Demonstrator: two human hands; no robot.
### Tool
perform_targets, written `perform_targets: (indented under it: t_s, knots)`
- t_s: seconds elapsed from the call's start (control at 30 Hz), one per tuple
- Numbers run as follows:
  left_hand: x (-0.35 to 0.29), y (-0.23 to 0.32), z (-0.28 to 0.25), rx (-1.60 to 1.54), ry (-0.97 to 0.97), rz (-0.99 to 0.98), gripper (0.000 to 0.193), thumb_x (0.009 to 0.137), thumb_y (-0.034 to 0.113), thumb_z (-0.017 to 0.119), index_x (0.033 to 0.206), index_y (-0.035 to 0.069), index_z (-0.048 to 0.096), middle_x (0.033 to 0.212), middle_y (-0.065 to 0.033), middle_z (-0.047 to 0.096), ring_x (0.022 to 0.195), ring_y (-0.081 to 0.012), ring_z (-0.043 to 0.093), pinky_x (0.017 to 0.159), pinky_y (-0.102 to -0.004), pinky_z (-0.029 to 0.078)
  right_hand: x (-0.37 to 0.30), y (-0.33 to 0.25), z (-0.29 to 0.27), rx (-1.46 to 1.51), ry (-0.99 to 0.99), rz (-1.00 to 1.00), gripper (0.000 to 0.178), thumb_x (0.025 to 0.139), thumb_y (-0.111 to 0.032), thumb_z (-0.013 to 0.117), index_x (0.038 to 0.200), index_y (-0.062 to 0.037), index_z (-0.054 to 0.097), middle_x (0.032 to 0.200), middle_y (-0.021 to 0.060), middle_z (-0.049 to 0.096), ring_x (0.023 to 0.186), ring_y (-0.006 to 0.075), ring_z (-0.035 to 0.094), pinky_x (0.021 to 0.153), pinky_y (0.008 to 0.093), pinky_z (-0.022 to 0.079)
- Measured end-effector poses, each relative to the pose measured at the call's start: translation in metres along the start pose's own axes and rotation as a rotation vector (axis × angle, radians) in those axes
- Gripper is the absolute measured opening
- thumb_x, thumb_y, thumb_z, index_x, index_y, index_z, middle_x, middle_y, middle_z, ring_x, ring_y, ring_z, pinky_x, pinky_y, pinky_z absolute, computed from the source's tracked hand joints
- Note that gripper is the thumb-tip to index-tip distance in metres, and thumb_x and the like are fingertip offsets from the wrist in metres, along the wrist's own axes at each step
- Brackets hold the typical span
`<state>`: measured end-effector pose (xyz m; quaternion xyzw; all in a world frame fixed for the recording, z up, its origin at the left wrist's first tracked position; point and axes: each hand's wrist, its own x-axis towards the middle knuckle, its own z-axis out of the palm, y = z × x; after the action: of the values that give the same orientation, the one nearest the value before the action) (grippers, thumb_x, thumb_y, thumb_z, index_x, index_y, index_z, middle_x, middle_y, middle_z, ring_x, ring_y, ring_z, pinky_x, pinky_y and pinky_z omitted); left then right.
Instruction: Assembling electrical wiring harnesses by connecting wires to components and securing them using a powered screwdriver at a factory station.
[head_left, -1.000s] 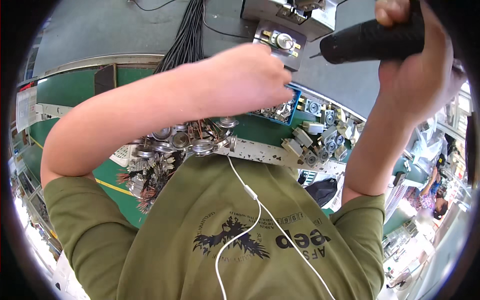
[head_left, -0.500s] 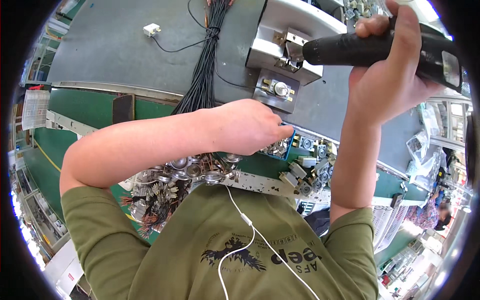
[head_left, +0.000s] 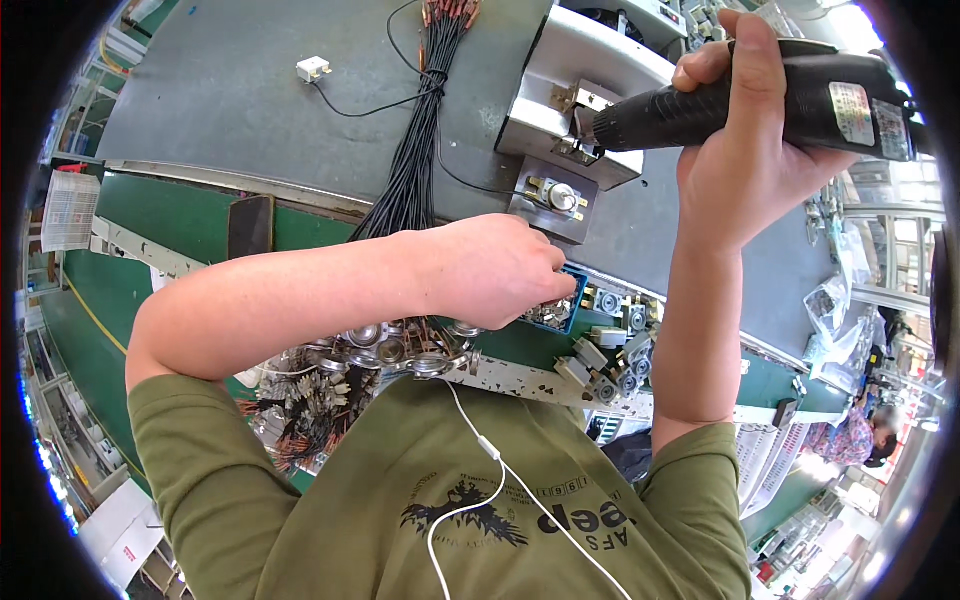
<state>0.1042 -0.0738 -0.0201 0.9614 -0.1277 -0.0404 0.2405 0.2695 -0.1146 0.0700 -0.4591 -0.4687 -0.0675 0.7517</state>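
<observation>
Driver (head_left: 812, 105) is clamped in my R hand (head_left: 735, 165), its tip over the front of the silver machine (head_left: 560, 90), can't tell if touching. L hand (head_left: 505, 270), well apart from R, is bent down at the blue bin (head_left: 577, 300) of small metal bits (head_left: 550, 314), fingertips mostly hidden, so can't tell if they're pinching anything. Round part (head_left: 560, 197) w/ brass tabs sits on the block (head_left: 560, 226) btwn my hands, just beside machine, thin blk wire (head_left: 481, 189) leading off toward the cable bundle (head_left: 405, 170), white units (head_left: 627, 375) lying near the bin.
</observation>
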Motion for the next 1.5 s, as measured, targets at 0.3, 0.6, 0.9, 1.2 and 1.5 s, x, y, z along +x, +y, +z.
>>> perform_targets:
  t_s: [0.3, 0.6, 0.9, 1.2, 1.5]
  knots:
    - [0.000, -0.003, -0.001, -0.027, 0.021, -0.004, 0.013, 0.085, 0.013, 0.064, 0.096, 0.006, 0.067, 0.087, -0.0098, 0.063, 0.091, -0.0299, 0.068, 0.081, -0.0439, 0.055, 0.009, 0.010, -0.008, 0.219, -0.126, -0.049, 0.035, 0.094, 0.004, 0.071, 0.118, 0.0030, 0.046, 0.090, 0.0227, 0.072, 0.056, 0.0202, 0.067, 0.050, 0.0347, 0.057]
    - [0.000, -0.005, -0.001, -0.018, 0.048, -0.002, 0.013, 0.085, 0.014, 0.065, 0.095, 0.006, 0.067, 0.087, -0.0096, 0.063, 0.090, -0.0300, 0.068, 0.080, -0.0442, 0.056, 0.011, 0.012, -0.010, 0.258, -0.135, -0.055, 0.045, 0.095, 0.003, 0.070, 0.129, 0.0011, 0.041, 0.090, 0.0240, 0.072, 0.058, 0.0199, 0.067, 0.049, 0.0351, 0.057]
    - [0.000, -0.006, 0.002, -0.002, 0.066, 0.001, 0.012, 0.084, 0.014, 0.064, 0.093, 0.005, 0.065, 0.086, -0.0098, 0.062, 0.088, -0.0305, 0.068, 0.080, -0.0445, 0.056, 0.013, 0.011, -0.010, 0.246, -0.130, -0.058, 0.056, 0.094, 0.004, 0.070, 0.137, -0.0022, 0.034, 0.091, 0.0243, 0.072, 0.058, 0.0195, 0.067, 0.049, 0.0353, 0.058]
    - [-0.001, -0.004, 0.000, -0.006, 0.060, -0.002, 0.012, 0.084, 0.013, 0.064, 0.092, 0.005, 0.065, 0.086, -0.0096, 0.062, 0.088, -0.0307, 0.068, 0.080, -0.0448, 0.056, 0.011, 0.013, -0.011, 0.214, -0.150, -0.028, 0.051, 0.094, 0.004, 0.070, 0.132, -0.0007, 0.038, 0.088, 0.0225, 0.072, 0.055, 0.0197, 0.066, 0.051, 0.0353, 0.058]
    - [-0.004, -0.005, -0.009, -0.036, 0.184, 0.022, 0.016, 0.084, 0.009, 0.065, 0.099, 0.002, 0.067, 0.090, -0.0122, 0.067, 0.093, -0.0313, 0.070, 0.080, -0.0446, 0.057, 0.001, -0.012, 0.013, -0.162, 0.036, 0.039, 0.029, 0.095, 0.001, 0.072, 0.114, -0.0032, 0.051, 0.078, 0.0059, 0.064, 0.056, 0.0114, 0.061, 0.050, 0.0242, 0.047]
